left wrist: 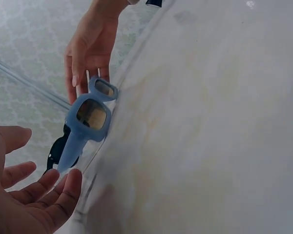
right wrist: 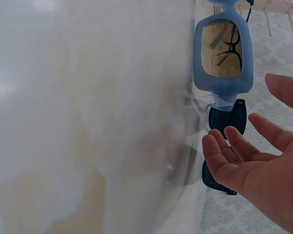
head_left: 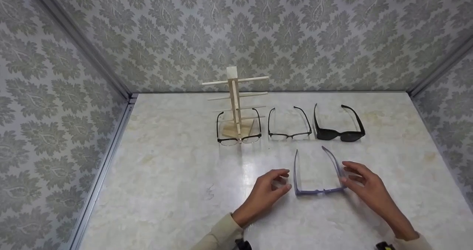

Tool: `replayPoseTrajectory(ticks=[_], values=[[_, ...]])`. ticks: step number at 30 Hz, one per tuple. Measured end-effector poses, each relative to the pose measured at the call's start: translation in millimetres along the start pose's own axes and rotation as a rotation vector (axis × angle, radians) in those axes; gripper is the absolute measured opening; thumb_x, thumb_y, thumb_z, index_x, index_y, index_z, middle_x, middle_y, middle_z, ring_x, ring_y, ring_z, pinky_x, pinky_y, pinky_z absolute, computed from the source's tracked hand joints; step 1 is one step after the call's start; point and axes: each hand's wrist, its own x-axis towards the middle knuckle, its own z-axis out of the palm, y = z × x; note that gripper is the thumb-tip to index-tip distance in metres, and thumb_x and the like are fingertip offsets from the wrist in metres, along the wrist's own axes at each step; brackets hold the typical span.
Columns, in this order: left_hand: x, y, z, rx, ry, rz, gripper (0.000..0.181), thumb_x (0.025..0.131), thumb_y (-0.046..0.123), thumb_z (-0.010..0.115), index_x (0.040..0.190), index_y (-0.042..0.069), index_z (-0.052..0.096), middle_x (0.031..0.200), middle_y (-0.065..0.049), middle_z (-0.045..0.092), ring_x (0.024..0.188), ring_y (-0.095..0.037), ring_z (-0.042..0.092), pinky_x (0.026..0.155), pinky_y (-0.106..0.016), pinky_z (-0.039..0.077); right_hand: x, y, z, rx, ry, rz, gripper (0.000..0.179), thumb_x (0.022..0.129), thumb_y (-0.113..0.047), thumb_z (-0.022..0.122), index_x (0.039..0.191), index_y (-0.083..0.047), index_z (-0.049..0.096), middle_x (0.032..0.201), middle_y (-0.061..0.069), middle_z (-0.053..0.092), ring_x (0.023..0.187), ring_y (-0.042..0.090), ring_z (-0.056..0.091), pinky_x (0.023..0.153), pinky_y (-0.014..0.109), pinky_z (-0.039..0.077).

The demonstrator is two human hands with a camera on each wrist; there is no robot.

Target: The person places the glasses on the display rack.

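A pair of blue-framed glasses [head_left: 311, 192] sits on the table with its temples unfolded toward the back wall; in the left wrist view its thick blue frame [left wrist: 74, 117] and tinted lenses show. My left hand [head_left: 266, 189] is just left of the glasses, fingers loosely bent, a small gap between them and the left temple. On the other side my right hand [head_left: 367, 187] has its thumb beside the right hinge; whether it touches cannot be told. In the right wrist view the fingers of the right hand [right wrist: 259, 156] are spread and hold nothing.
Behind the hands stands a wooden display rack [head_left: 235, 98] with several pegs. Black-rimmed glasses [head_left: 229, 142] lie at its base, thin dark-framed glasses [head_left: 290, 135] to the right, then black sunglasses [head_left: 340, 134]. Patterned walls [head_left: 258, 31] enclose the table [head_left: 166, 191] at back and sides.
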Motion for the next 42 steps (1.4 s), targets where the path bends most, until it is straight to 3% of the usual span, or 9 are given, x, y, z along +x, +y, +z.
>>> replayPoseTrajectory(ticks=[5,12,18,26,31,42], values=[[2.4,-2.6,8.3,-0.012,-0.015,-0.016,0.048,0.106,0.017,0.077,0.15,0.002,0.065,0.133,-0.013,0.073,0.114,-0.018,0.073,0.085,-0.025,0.062,-1.3,3,1,-0.015,-0.052,0.067,0.057,0.104,-0.012,0.08,0.156,-0.001,0.058,0.149,0.023,0.064,0.123,0.004,0.065,0.096,0.014,0.056],[8.0,-2.9,18.7,-0.087,-0.036,-0.041,0.054,0.102,0.009,0.08,0.152,-0.002,0.061,0.129,-0.015,0.074,0.099,-0.005,0.073,0.077,-0.023,0.063,-2.8,5,3,0.024,-0.074,0.071,0.053,0.104,-0.012,0.08,0.152,-0.001,0.062,0.145,0.02,0.067,0.119,0.009,0.068,0.093,0.016,0.057],[10.8,-3.0,23.3,-0.105,-0.04,-0.073,0.057,0.1,0.006,0.082,0.153,-0.002,0.061,0.127,-0.016,0.074,0.093,-0.003,0.072,0.074,-0.023,0.064,-5.1,7,3,0.016,-0.107,0.098,0.053,0.105,-0.016,0.079,0.153,0.0,0.062,0.143,0.02,0.068,0.117,0.01,0.068,0.089,0.019,0.059],[18.0,-2.9,25.2,0.004,-0.056,-0.014,0.055,0.097,0.007,0.086,0.147,-0.004,0.065,0.118,-0.015,0.075,0.092,-0.003,0.071,0.079,-0.02,0.059,-0.8,4,1,0.008,-0.155,0.119,0.052,0.106,-0.016,0.077,0.153,0.002,0.062,0.14,0.02,0.072,0.11,0.006,0.069,0.086,0.021,0.06],[16.0,0.2,21.9,-0.008,-0.059,-0.02,0.057,0.097,0.005,0.086,0.148,-0.004,0.064,0.114,-0.016,0.074,0.092,-0.001,0.069,0.082,-0.021,0.061,-2.4,-2,2,0.002,-0.167,0.101,0.052,0.105,-0.015,0.078,0.152,0.001,0.063,0.139,0.019,0.072,0.108,0.006,0.07,0.082,0.023,0.061],[2.5,11.2,2.6,-0.089,-0.029,0.012,0.059,0.098,0.005,0.084,0.152,-0.002,0.062,0.127,-0.024,0.069,0.107,-0.025,0.073,0.092,-0.027,0.063,-6.5,-27,3,0.029,-0.155,0.027,0.05,0.104,-0.013,0.08,0.151,-0.003,0.066,0.139,0.017,0.072,0.11,0.014,0.072,0.087,0.022,0.061]])
